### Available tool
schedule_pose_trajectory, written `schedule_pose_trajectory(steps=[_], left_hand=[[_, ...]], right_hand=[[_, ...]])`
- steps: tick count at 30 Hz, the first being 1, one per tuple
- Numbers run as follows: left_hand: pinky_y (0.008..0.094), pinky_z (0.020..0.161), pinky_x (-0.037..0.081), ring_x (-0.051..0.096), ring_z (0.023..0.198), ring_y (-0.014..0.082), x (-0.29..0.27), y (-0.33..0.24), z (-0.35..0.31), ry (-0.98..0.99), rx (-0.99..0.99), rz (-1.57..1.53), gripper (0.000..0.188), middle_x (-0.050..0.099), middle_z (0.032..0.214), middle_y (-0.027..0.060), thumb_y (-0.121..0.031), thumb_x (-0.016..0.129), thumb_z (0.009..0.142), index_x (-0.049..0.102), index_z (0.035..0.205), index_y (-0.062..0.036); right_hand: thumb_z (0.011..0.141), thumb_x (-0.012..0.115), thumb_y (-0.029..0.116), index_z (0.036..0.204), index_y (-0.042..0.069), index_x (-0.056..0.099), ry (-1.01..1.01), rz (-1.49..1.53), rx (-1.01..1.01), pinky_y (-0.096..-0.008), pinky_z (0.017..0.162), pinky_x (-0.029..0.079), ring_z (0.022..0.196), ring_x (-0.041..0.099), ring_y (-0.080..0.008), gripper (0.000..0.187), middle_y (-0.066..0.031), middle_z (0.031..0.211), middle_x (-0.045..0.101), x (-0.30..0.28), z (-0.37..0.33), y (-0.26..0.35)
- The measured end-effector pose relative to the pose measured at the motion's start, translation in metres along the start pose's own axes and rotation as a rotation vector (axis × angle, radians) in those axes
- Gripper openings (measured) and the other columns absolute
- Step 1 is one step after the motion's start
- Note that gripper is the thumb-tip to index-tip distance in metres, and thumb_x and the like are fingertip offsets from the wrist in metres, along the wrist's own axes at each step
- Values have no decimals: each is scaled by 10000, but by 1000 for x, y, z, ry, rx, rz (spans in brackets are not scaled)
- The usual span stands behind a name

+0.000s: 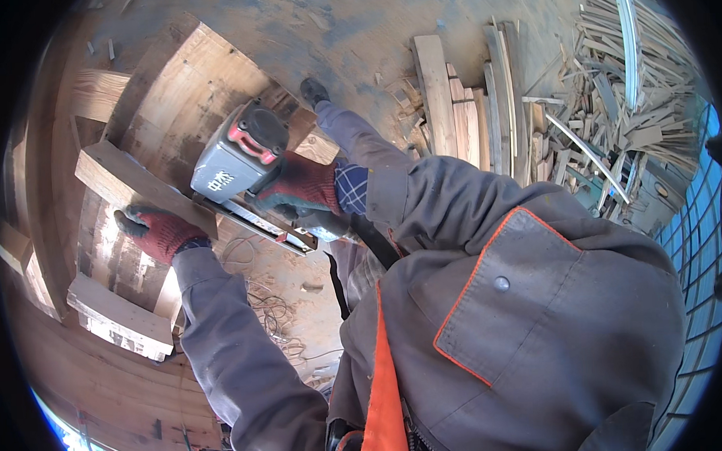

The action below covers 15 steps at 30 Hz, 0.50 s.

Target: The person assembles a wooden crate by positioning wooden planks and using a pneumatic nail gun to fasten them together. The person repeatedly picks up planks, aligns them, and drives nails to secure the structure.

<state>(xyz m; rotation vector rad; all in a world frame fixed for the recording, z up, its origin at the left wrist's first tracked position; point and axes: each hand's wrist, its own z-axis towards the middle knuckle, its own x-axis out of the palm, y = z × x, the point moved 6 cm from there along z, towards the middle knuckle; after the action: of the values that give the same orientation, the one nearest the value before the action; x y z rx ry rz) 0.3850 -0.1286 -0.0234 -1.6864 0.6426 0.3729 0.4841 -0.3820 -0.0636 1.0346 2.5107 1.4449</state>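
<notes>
My right hand (304, 184), in a red and grey-green work glove, is closed round the handle of a nail gun (227, 158). The tool has a grey body, a black and red cap, and a long metal magazine (262, 226) slanting down to the right. Its nose is close to a thick wooden beam (137, 178); contact cannot be made out. My gloved left hand (161, 232) grips the near edge of that beam, its fingertips partly hidden. The beam lies across a wooden frame of broad boards (197, 84).
A shorter wooden block (117, 309) lies across the frame nearer me. Cords or hoses (272, 312) coil on the dusty floor. Planks (436, 92) lie ahead to the right, beside a large heap of scrap strips (636, 120). Blue mesh (699, 237) stands at far right.
</notes>
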Motion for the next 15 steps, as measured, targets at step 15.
schedule_pose_trajectory(steps=[15], left_hand=[[394, 1036, 469, 605, 1257, 328, 0, 11, 16, -25, 57, 106, 422, 603, 1406, 148, -232, 502, 1039, 532, 1453, -160]], right_hand=[[867, 729, 211, 1038, 47, 739, 46, -71, 197, -360, 787, 549, 834, 704, -217, 237, -126, 950, 750, 11, -16, 20]])
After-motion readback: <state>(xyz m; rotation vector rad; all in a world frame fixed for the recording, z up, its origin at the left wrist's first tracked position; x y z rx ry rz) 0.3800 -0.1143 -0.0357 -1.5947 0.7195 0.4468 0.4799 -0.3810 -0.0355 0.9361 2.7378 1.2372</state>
